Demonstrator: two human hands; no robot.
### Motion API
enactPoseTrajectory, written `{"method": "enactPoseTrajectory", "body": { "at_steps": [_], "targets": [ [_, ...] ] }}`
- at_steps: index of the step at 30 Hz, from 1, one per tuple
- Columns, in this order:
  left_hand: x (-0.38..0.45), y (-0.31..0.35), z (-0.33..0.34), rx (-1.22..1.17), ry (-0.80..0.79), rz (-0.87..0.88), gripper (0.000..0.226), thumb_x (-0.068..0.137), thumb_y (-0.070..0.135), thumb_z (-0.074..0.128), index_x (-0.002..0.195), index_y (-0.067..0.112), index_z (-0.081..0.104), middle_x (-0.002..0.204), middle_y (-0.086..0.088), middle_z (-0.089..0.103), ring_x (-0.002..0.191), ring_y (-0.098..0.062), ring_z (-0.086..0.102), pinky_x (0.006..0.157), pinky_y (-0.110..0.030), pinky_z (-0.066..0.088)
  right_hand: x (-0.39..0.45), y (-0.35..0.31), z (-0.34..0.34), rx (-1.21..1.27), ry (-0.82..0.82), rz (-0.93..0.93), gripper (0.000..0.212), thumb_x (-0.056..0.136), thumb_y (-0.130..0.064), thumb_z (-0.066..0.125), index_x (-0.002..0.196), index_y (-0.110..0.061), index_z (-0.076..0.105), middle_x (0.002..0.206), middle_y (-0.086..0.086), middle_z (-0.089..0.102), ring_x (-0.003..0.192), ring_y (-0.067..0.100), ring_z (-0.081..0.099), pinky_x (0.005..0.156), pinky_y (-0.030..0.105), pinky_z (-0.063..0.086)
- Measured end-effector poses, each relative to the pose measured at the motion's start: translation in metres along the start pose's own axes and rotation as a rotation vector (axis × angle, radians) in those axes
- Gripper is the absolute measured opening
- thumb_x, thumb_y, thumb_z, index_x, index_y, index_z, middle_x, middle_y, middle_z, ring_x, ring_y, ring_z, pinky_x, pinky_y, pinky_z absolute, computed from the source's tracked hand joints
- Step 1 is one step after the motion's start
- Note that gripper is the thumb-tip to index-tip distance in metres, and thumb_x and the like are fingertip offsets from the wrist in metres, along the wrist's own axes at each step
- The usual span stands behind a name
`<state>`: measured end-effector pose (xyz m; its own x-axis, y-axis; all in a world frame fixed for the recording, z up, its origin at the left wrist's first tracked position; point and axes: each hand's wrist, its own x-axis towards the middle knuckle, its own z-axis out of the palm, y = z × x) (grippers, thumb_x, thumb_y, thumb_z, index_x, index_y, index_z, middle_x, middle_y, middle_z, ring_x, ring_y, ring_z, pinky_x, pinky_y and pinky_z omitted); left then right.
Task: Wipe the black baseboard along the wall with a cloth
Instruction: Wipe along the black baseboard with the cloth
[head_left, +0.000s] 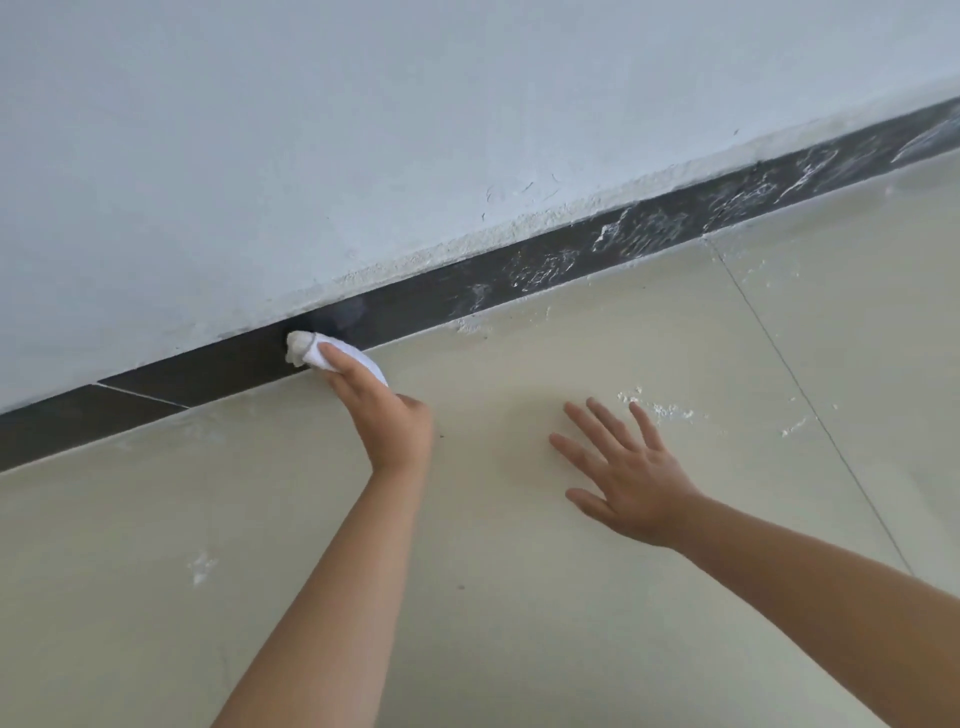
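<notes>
A white cloth (332, 358) is gripped in the curled fingers of the left hand (387, 415) and pressed against the black baseboard (415, 306), whose long axis is seen rising from lower left to upper right. White smears are left on the strip to the right of the cloth, so the stroke is judged to lie that way. The right hand (623, 478) is spread flat on the floor tile (519, 597), fingers apart, well clear of the baseboard
</notes>
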<state>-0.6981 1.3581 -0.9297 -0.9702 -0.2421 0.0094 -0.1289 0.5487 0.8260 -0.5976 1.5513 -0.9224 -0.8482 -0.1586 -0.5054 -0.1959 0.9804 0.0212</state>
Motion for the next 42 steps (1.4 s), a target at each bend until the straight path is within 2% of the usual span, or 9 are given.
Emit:
{"method": "enactPoseTrajectory", "body": {
  "at_steps": [4, 8, 13, 17, 22, 27, 33, 37, 42],
  "targets": [
    [0.007, 0.016, 0.02, 0.014, -0.036, -0.044, 0.074, 0.076, -0.022, 0.028, 0.139, -0.004, -0.005, 0.149, -0.021, -0.014, 0.14, -0.025, -0.002, 0.086, 0.013, 0.0, 0.006, 0.03, 0.009, -0.078, -0.033, -0.126, 0.078, 0.095, -0.044, -0.008, 0.111, -0.028, 0.066, 0.121, 0.006, 0.062, 0.107, 0.028, 0.061, 0.083, 0.056, 0.047],
    [-0.001, 0.034, 0.046, 0.039, -0.129, -0.046, 0.077, 0.076, -0.021, 0.03, 0.141, 0.001, -0.005, 0.151, -0.017, -0.01, 0.139, -0.022, 0.003, 0.078, 0.016, 0.003, 0.01, 0.036, 0.017, -0.035, -0.015, -0.222, 0.075, 0.094, -0.048, -0.004, 0.114, -0.024, 0.065, 0.125, 0.008, 0.059, 0.111, 0.034, 0.057, 0.102, 0.049, 0.01],
    [-0.02, 0.064, 0.061, 0.136, -0.375, 0.028, 0.075, 0.079, -0.017, 0.033, 0.141, 0.005, -0.002, 0.152, -0.014, -0.01, 0.141, -0.025, -0.001, 0.09, 0.0, 0.006, 0.012, 0.042, 0.011, 0.012, -0.049, -0.272, 0.059, 0.088, -0.054, 0.017, 0.116, -0.029, 0.063, 0.127, 0.006, 0.058, 0.114, 0.031, 0.056, 0.102, 0.049, 0.002],
    [-0.043, 0.084, 0.045, 0.184, -0.282, -0.077, 0.076, 0.081, -0.017, 0.033, 0.142, 0.008, -0.004, 0.152, -0.011, -0.016, 0.141, -0.022, -0.003, 0.091, 0.003, 0.004, 0.022, 0.049, 0.029, 0.068, -0.037, -0.38, 0.059, 0.093, -0.056, 0.018, 0.145, -0.034, 0.001, 0.142, -0.002, -0.031, 0.128, 0.029, -0.034, 0.095, 0.046, -0.035],
    [-0.057, 0.091, 0.019, 0.243, -0.246, -0.111, 0.077, 0.08, -0.018, 0.032, 0.142, 0.008, -0.006, 0.151, -0.01, -0.019, 0.14, -0.018, -0.006, 0.084, 0.012, -0.001, 0.029, 0.052, 0.032, 0.136, -0.158, -0.399, 0.061, 0.094, -0.053, 0.02, 0.144, -0.034, -0.01, 0.147, -0.006, -0.032, 0.134, 0.021, -0.033, 0.099, 0.047, -0.028],
    [-0.041, 0.082, 0.015, 0.234, -0.172, -0.129, 0.079, 0.077, -0.021, 0.03, 0.141, 0.006, -0.008, 0.15, -0.01, -0.023, 0.141, -0.02, -0.011, 0.101, -0.009, 0.002, 0.029, 0.052, 0.03, 0.105, -0.186, -0.41, 0.065, 0.093, -0.054, 0.023, 0.144, -0.034, -0.013, 0.134, -0.01, -0.042, 0.115, 0.018, -0.047, 0.094, 0.045, -0.031],
    [-0.015, 0.067, 0.044, 0.135, -0.167, -0.09, 0.08, 0.075, -0.024, 0.03, 0.141, 0.004, -0.004, 0.15, -0.015, -0.019, 0.139, -0.015, -0.005, 0.086, 0.013, 0.006, 0.03, 0.048, 0.026, 0.092, -0.232, -0.366, 0.066, 0.093, -0.054, 0.025, 0.143, -0.036, -0.014, 0.127, -0.01, -0.046, 0.112, 0.019, -0.048, 0.094, 0.044, -0.031],
    [-0.008, 0.063, 0.067, 0.124, -0.178, -0.109, 0.083, 0.075, -0.019, 0.037, 0.142, 0.006, -0.005, 0.15, -0.02, -0.016, 0.137, -0.027, 0.01, 0.078, -0.023, 0.031, 0.032, 0.048, 0.026, 0.047, -0.281, -0.366, 0.066, 0.093, -0.055, 0.024, 0.141, -0.037, -0.018, 0.121, -0.014, -0.05, 0.103, 0.017, -0.056, 0.088, 0.043, -0.037],
    [-0.011, 0.051, 0.083, 0.268, -0.291, 0.091, 0.082, 0.073, -0.02, 0.037, 0.142, 0.005, 0.002, 0.149, -0.025, -0.012, 0.134, -0.039, 0.023, 0.06, -0.022, 0.031, 0.031, 0.045, 0.022, 0.021, -0.272, -0.351, 0.067, 0.092, -0.057, 0.024, 0.141, -0.038, -0.018, 0.118, -0.014, -0.052, 0.099, 0.018, -0.058, 0.08, 0.038, -0.042]
  ]
}}
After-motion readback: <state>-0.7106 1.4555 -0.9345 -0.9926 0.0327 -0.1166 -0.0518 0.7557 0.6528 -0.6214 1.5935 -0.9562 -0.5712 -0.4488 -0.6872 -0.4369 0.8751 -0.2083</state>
